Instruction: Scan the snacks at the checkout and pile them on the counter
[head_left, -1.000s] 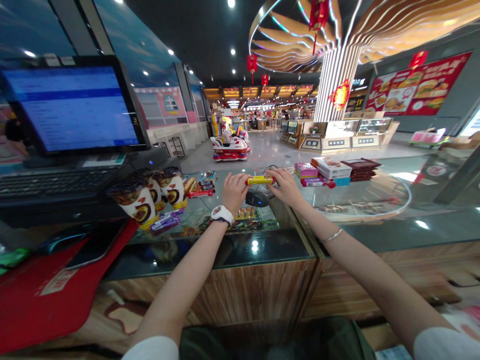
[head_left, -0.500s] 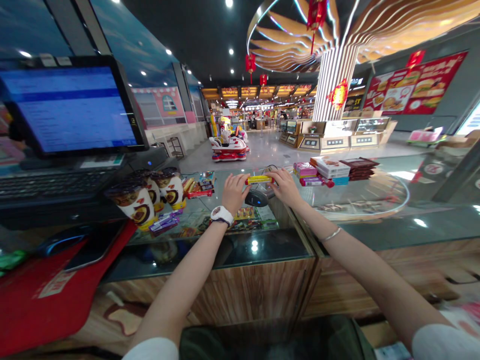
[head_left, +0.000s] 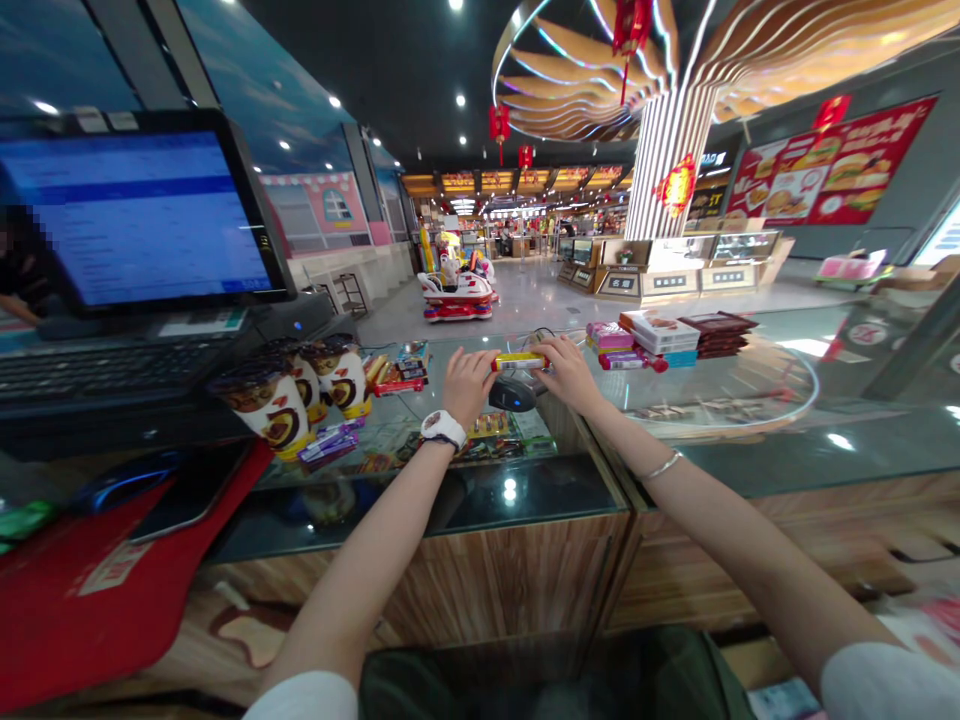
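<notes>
Both hands are close together, we record: the left hand (head_left: 470,385) and right hand (head_left: 570,372) grip opposite ends of a yellow wrapped packet (head_left: 517,361). It sits just above a black scanner (head_left: 512,396) on the glass counter (head_left: 739,450), near stacked snack boxes (head_left: 649,335).

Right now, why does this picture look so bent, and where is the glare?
In the head view, wide-angle distortion bows the glass-topped wooden counter and the curved golden ceiling slats; small white glare spots shine on the glass; a pixelated patch blurs the far left edge.
</notes>
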